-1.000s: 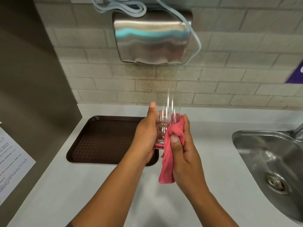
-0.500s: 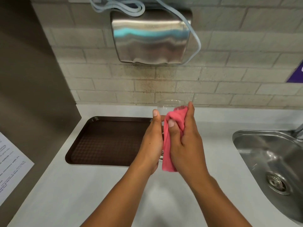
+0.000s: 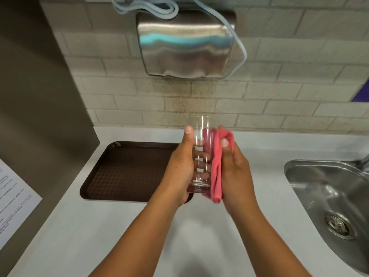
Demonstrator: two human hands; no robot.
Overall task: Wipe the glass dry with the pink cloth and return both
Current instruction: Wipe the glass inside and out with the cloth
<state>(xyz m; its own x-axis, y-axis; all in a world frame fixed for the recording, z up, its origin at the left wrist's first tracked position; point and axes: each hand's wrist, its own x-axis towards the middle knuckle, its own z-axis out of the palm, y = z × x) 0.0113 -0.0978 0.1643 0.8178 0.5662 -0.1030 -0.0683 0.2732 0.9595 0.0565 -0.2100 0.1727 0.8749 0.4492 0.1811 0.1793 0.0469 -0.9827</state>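
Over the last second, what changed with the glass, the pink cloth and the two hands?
The right hand slid the pink cloth up to the rim of the clear tall glass, then partway back down. The left hand kept its grip. The brown plastic tray and steel sink stayed put.

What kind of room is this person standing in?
Probably a shared kitchenette or canteen wash area: a steel sink set in a white counter, a brown serving tray, and a steel hand dryer on the tiled wall.
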